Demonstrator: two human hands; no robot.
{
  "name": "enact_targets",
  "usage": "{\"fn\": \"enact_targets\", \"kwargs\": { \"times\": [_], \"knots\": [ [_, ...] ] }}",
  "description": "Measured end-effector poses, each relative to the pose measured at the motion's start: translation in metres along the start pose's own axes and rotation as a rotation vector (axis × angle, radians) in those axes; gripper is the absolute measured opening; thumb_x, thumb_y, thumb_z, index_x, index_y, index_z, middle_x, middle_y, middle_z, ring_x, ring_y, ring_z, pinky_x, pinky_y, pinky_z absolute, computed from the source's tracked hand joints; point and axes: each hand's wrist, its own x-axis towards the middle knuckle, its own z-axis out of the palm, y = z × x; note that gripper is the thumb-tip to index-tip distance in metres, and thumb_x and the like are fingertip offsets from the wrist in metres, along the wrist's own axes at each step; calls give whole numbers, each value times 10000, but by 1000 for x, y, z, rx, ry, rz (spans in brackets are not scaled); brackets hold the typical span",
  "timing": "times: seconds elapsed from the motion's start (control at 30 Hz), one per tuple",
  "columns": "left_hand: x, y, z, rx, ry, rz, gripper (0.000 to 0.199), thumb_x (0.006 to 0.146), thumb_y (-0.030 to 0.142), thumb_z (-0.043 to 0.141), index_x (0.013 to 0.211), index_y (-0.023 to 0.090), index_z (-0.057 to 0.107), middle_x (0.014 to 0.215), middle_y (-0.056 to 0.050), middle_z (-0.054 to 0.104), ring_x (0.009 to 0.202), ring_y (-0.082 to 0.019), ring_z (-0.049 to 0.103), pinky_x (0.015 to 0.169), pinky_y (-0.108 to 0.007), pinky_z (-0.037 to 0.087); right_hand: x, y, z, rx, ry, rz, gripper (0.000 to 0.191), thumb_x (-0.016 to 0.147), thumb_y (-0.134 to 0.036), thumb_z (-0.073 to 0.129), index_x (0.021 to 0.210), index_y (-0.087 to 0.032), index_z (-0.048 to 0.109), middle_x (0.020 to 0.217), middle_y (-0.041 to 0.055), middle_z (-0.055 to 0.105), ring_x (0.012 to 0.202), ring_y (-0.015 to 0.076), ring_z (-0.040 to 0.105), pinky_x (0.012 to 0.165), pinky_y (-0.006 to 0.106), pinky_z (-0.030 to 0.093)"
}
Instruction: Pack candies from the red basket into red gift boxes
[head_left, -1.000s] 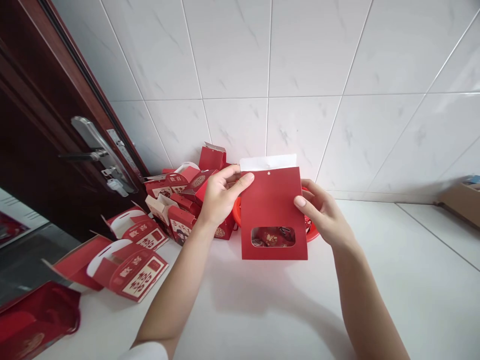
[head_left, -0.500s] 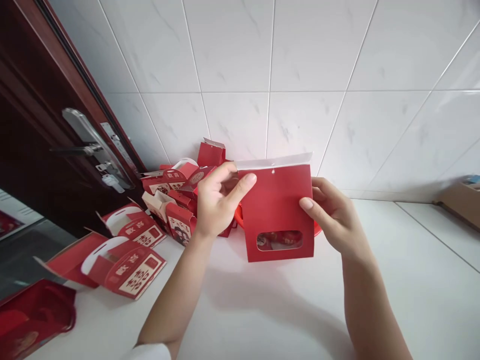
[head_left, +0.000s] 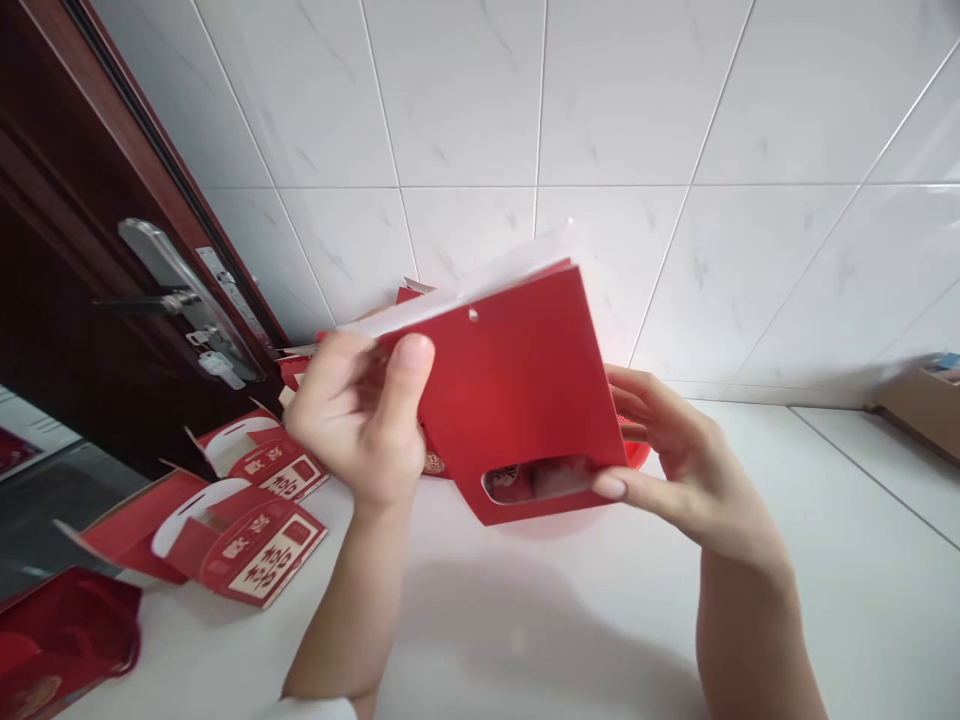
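A red paper gift box (head_left: 510,380) is held tilted in both hands above the white counter. Its face has a small punched hole near the top and a rounded window low down, through which wrapped things show dimly. My left hand (head_left: 367,420) pinches the upper left corner, thumb on the front face and fingers behind. With the thumb at the lower right by the window, my right hand (head_left: 675,460) grips the right edge; its other fingers lie partly behind the box. Behind the box an orange-red basket (head_left: 637,450) is mostly hidden.
Several red boxes with white handles, such as the near one (head_left: 247,545), stand on the counter (head_left: 480,630) at left. A dark red bag (head_left: 67,640) lies at the lower left. A door handle (head_left: 165,300) is at left, a cardboard box (head_left: 919,405) at far right, tiled wall behind.
The gift box has come closer and tilted, its upper left corner swinging down and left with my left hand. My right hand has slid lower along its right edge.
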Motion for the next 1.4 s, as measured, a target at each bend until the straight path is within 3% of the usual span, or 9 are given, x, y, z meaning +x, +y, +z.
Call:
{"fn": "enact_targets", "kwargs": {
  "times": [0.13, 0.27, 0.5, 0.77, 0.87, 1.0, 1.2, 1.3, 1.4],
  "knots": [
    [-2, -8, 0, -19, -157, -200, 275, 840, 476, 817, 816, 217, 727, 729, 27, 685, 717, -144, 663, 631, -269, 518, 1, -3, 2, -27, 75, 84, 550, 857, -500, 807, 1337, -287, 648, 1208, 101, 751, 1096, 316, 721, 783, 388, 644],
    [-3, -12, 2, -58, -158, -215, 297, 837, 490, 819, 928, 215, 750, 894, -10, 762, 876, -190, 723, 755, -287, 573, 3, -3, -2, 60, 15, 85, 507, 854, -481, 812, 1296, -284, 660, 1171, 95, 764, 999, 294, 743, 764, 392, 643],
    [-1, -12, 6, -67, -254, -267, 311, 871, 492, 788, 1010, 216, 754, 1029, -43, 792, 1016, -222, 736, 900, -324, 581, 4, 4, -8, 137, -71, 149, 493, 858, -463, 812, 1267, -263, 625, 1258, 121, 738, 1025, 285, 748, 772, 386, 643],
    [-1, -9, 1, -106, -319, -260, 381, 862, 583, 757, 1045, 249, 764, 969, -38, 774, 977, -242, 725, 861, -343, 591, 7, 9, -16, 195, -79, 129, 532, 810, -438, 859, 1250, -268, 613, 1256, 119, 740, 1054, 293, 739, 747, 371, 640],
    [-3, -17, 1, -110, -378, -354, 365, 864, 550, 768, 1049, 235, 775, 940, -39, 768, 944, -230, 720, 838, -330, 591, 10, 18, -19, 172, -122, 171, 552, 828, -464, 840, 1285, -265, 604, 1295, 129, 718, 1119, 305, 720, 797, 396, 644],
    [-9, -18, -1, -60, -476, -467, 288, 865, 503, 781, 935, 224, 782, 775, -15, 722, 751, -188, 683, 659, -279, 566, 13, 27, -17, 189, -254, 201, 577, 871, -461, 804, 1362, -281, 560, 1350, 122, 689, 1219, 304, 681, 925, 447, 635],
    [-22, -9, -7, -68, -668, -526, 301, 851, 532, 781, 913, 238, 784, 774, -32, 732, 702, -217, 682, 594, -318, 563, 16, 23, -4, 311, -68, 127, 446, 946, -467, 725, 1330, -284, 591, 1242, 109, 754, 1032, 282, 761, 711, 358, 666],
    [-26, -12, -10, -68, -689, -531, 302, 839, 531, 794, 880, 232, 775, 744, -28, 719, 654, -201, 656, 564, -313, 542, 17, 24, -1, 328, -34, 127, 488, 922, -464, 754, 1348, -283, 596, 1141, 95, 788, 920, 270, 781, 620, 335, 656],
    [-27, -15, -12, -65, -675, -511, 278, 865, 491, 779, 989, 242, 775, 674, 5, 675, 576, -154, 593, 522, -273, 495, 18, 27, 0, 337, 0, 126, 486, 903, -459, 775, 1330, -284, 623, 1069, 74, 801, 874, 257, 781, 606, 337, 655]
  ]
}}
